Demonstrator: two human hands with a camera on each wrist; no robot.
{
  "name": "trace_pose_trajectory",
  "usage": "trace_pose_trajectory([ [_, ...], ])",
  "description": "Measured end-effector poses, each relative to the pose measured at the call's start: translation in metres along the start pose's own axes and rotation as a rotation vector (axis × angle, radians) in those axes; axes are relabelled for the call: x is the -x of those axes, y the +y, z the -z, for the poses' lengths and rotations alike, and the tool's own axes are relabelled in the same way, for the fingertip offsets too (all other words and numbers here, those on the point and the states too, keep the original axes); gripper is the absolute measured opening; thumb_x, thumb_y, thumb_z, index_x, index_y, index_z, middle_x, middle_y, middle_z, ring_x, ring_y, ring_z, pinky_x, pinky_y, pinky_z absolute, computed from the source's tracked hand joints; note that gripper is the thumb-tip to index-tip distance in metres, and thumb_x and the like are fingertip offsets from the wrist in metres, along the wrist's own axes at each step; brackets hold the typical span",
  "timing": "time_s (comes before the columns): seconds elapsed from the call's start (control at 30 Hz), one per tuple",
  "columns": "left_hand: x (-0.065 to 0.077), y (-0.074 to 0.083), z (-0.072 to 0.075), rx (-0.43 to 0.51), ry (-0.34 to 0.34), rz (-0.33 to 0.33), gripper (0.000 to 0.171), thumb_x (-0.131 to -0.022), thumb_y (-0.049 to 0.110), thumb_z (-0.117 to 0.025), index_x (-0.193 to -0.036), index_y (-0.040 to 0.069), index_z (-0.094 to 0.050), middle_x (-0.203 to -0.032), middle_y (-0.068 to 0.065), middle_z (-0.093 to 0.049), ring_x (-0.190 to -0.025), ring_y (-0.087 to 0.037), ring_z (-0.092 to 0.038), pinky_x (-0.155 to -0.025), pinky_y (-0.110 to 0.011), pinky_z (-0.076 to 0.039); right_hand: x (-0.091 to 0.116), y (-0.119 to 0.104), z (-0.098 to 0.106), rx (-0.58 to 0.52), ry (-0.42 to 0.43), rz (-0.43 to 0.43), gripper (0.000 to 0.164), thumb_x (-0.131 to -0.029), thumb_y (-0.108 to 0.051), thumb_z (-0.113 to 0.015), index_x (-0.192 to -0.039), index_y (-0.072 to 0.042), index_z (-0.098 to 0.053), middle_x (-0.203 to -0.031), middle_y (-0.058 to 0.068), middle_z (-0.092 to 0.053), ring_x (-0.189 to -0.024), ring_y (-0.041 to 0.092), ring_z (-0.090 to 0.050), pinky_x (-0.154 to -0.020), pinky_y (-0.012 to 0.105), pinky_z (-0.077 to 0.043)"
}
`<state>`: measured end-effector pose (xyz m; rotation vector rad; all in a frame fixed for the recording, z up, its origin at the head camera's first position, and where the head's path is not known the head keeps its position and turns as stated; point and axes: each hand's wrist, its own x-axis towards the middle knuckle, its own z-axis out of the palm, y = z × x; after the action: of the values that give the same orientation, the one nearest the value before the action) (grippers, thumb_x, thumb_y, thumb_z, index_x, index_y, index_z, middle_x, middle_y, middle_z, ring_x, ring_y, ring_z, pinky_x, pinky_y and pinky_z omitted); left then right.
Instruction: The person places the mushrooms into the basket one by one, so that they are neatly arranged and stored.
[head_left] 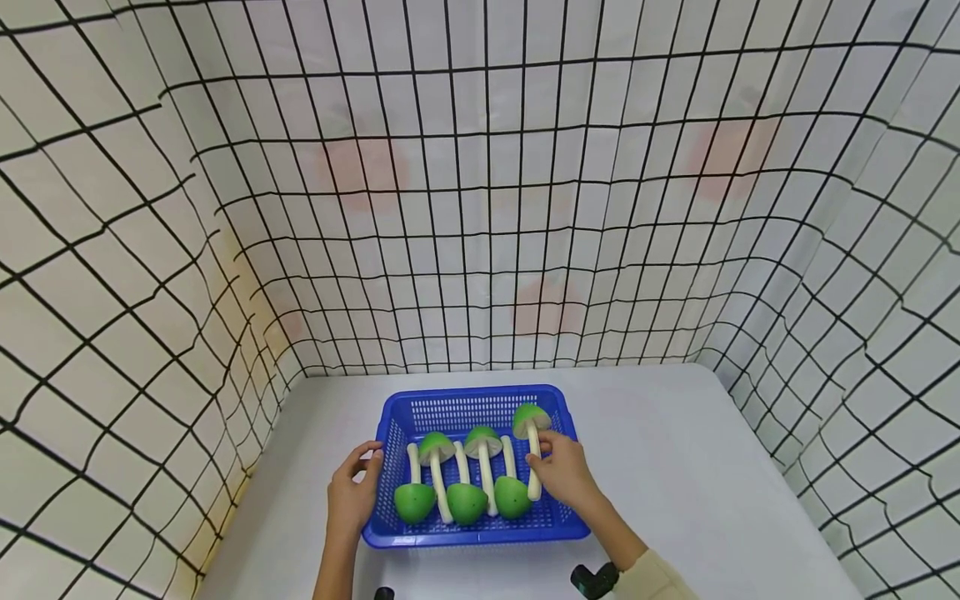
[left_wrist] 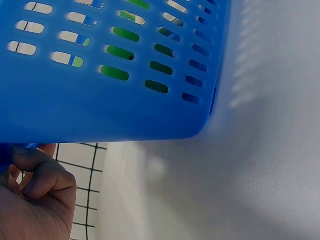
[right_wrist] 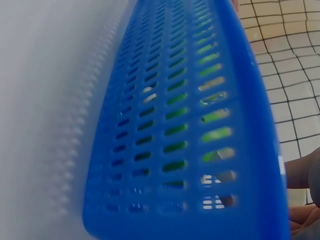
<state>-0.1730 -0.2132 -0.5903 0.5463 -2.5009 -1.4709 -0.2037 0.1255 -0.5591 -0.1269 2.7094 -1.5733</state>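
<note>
A blue plastic basket (head_left: 476, 540) with slotted walls holds a row of toy mushrooms (head_left: 467, 503) with green caps and white stems. Their caps alternate between the near and far sides. At the right end, my right hand (head_left: 564, 471) pinches the stem of one mushroom (head_left: 531, 417), its cap toward the back wall and its stem end toward me. My left hand (head_left: 356, 487) holds the basket's left rim, thumb and fingers around the edge in the left wrist view. In the right wrist view the basket's side wall (right_wrist: 175, 125) hides most of the mushrooms.
The basket stands on a white table (head_left: 675, 475). Black netting (head_left: 487, 208) over white sheeting encloses the back and both sides. A small black object (head_left: 594, 581) lies by my right sleeve, and another dark one (head_left: 384, 592) is at the near edge.
</note>
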Motion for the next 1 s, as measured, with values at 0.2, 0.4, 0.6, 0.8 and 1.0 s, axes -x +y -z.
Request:
trace_pose_trajectory([
  [0.2,-0.001,0.001,0.001,0.002,-0.007,0.005,0.038,-0.104,0.047,-0.056,-0.135,0.025,-0.065,-0.119,-0.019,-0.069,-0.091,-0.029,-0.063,-0.065,-0.028,-0.056,-0.004,0.002,-0.011,0.031,-0.016,-0.025,0.039,-0.090,-0.001,-0.072,-0.125,0.011,-0.064,-0.100,0.018,-0.075,-0.071,0.016,-0.071,-0.060,0.027,-0.059],
  [0.4,-0.003,0.004,0.003,0.008,0.001,-0.009,0.036,-0.105,0.045,-0.057,-0.133,0.024,-0.066,-0.116,-0.019,-0.070,-0.092,-0.031,-0.064,-0.066,-0.030,-0.056,-0.008,0.003,-0.015,0.054,-0.031,-0.054,0.038,-0.091,-0.002,-0.071,-0.125,0.013,-0.063,-0.098,0.018,-0.075,-0.074,0.018,-0.072,-0.061,0.028,-0.060],
  [0.6,-0.002,0.004,0.002,0.013,-0.004,0.005,0.036,-0.104,0.044,-0.058,-0.134,0.025,-0.066,-0.118,-0.019,-0.069,-0.092,-0.031,-0.064,-0.067,-0.032,-0.059,-0.008,0.005,-0.016,0.014,-0.075,-0.077,0.038,-0.095,0.001,-0.064,-0.129,0.017,-0.058,-0.093,0.021,-0.074,-0.075,0.025,-0.074,-0.060,0.030,-0.060],
  [0.8,-0.001,0.003,0.002,0.020,-0.007,0.016,0.036,-0.104,0.044,-0.058,-0.134,0.025,-0.065,-0.119,-0.020,-0.068,-0.090,-0.029,-0.064,-0.066,-0.031,-0.059,-0.007,0.007,-0.016,0.064,-0.118,-0.108,0.030,-0.100,-0.003,-0.055,-0.125,0.012,-0.062,-0.087,0.016,-0.072,-0.067,0.016,-0.065,-0.056,0.029,-0.053],
  [1.0,-0.001,0.001,0.000,0.019,-0.008,0.014,0.037,-0.104,0.045,-0.057,-0.134,0.025,-0.066,-0.118,-0.019,-0.069,-0.089,-0.028,-0.064,-0.065,-0.029,-0.058,-0.005,0.009,-0.015,0.096,-0.133,-0.110,0.024,-0.100,-0.002,-0.051,-0.114,0.011,-0.065,-0.080,0.010,-0.064,-0.063,0.016,-0.058,-0.053,0.028,-0.049],
])
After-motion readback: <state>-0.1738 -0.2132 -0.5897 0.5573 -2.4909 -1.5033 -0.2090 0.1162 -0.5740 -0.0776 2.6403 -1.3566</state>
